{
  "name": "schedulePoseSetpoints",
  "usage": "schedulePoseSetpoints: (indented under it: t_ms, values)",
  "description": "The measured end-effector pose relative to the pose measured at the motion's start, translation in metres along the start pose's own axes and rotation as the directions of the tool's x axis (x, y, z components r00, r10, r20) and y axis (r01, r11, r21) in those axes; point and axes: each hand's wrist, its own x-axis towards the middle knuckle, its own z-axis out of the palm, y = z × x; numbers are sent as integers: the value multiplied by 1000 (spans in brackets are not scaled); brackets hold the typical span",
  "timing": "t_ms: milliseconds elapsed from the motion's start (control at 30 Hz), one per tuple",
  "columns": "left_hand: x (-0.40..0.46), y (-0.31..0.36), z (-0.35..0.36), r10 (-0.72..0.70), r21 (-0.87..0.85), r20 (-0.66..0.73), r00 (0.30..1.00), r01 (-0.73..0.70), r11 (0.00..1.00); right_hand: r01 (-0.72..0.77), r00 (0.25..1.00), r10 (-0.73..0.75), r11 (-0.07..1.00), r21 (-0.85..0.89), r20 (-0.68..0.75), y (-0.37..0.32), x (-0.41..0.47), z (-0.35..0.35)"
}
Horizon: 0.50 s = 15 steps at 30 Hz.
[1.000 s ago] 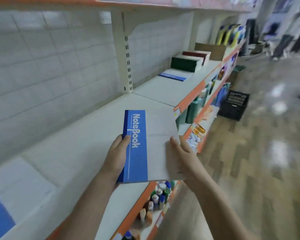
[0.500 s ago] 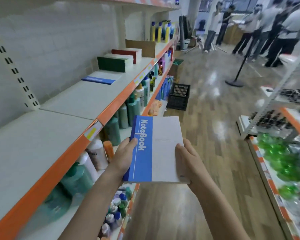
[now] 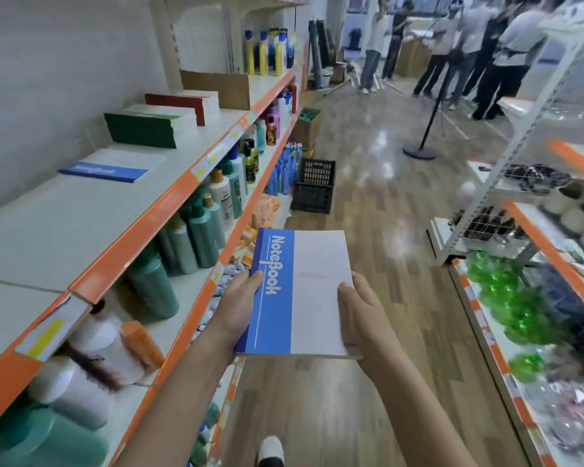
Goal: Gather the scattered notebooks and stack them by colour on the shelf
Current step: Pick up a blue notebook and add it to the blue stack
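Aisle's pretty busy; on my left the shelf (image 3: 81, 210) has a lone blue notebook lying flat (image 3: 110, 168), then a green stack (image 3: 152, 128) behind it and a red stack (image 3: 186, 102) further along, with a cardboard box (image 3: 216, 85) past those; lower shelves are packed with green bottles (image 3: 182, 244); a black crate (image 3: 314, 185) sits on the floor ahead by the shelving, a black stand (image 3: 425, 129) is out in the middle of the aisle, and a bunch of people (image 3: 479, 52) are standing at the far end; wire rack (image 3: 506, 170) on my right.

The notebook I'm carrying (image 3: 297, 294) is out over the aisle floor, just beside the lower shelf edge, not on the shelf; cover faces up, held roughly flat; long axis runs away from me down the aisle, blue spine strip on the left; my left hand (image 3: 240, 301) grips the spine edge, thumb on top; my right hand (image 3: 359, 308) grips the opposite white edge, thumb on the cover.
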Motion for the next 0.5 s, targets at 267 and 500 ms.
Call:
schedulePoseSetpoints:
  t_ms: [267, 500]
  values:
    - [120, 36, 19, 8, 1, 14, 1000, -8, 1000, 42, 999, -42, 997, -62, 11, -31, 121, 4]
    - [220, 84, 32, 36, -11, 62, 997, -36, 999, 88, 996, -88, 993, -73, 5, -66, 225, 21]
